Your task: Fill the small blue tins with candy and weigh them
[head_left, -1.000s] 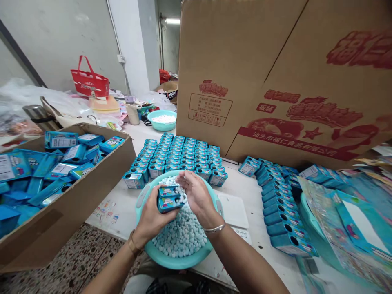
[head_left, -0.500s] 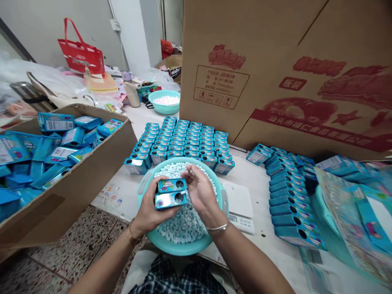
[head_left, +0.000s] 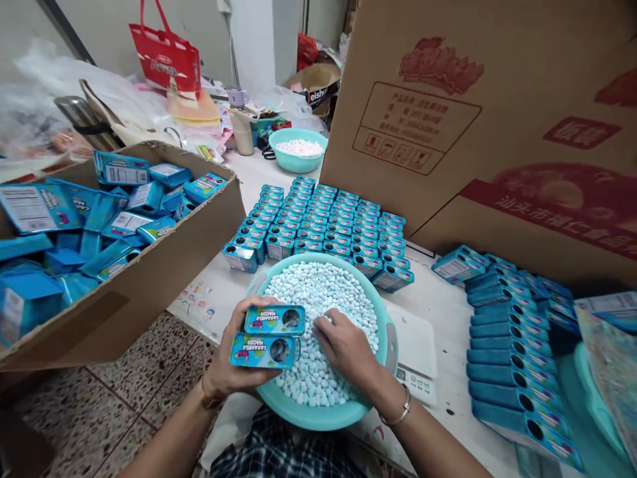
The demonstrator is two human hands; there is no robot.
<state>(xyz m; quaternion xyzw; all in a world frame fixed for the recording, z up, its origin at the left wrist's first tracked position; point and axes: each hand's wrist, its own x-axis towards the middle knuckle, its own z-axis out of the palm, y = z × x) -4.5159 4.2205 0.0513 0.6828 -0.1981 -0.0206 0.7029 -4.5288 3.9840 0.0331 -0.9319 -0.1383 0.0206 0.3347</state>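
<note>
My left hand (head_left: 226, 355) grips two blue candy boxes (head_left: 263, 350) side by side, their printed tops with round holes facing up. Pale pieces show through the hole of the nearer box; the farther one's hole is darker. Under both hands sits a turquoise basin (head_left: 318, 419) full of pale blue candies (head_left: 318, 392). My right hand (head_left: 346, 348) rests low on the candies, just right of the boxes, with its fingers curled together. Its fingertips are partly hidden, so I cannot see what is between them.
Rows of upright blue boxes (head_left: 311, 226) stand behind the basin. More boxes (head_left: 507, 358) line the right side. A cardboard carton (head_left: 164, 265) of loose boxes is at left. A white scale (head_left: 418, 345) sits by the basin; a large carton (head_left: 398, 199) stands behind.
My right hand has moved from beside the boxes down onto the candies, its fingers curling. The held boxes have shifted slightly down and tilted so their tops face me more. The view has turned left.
</note>
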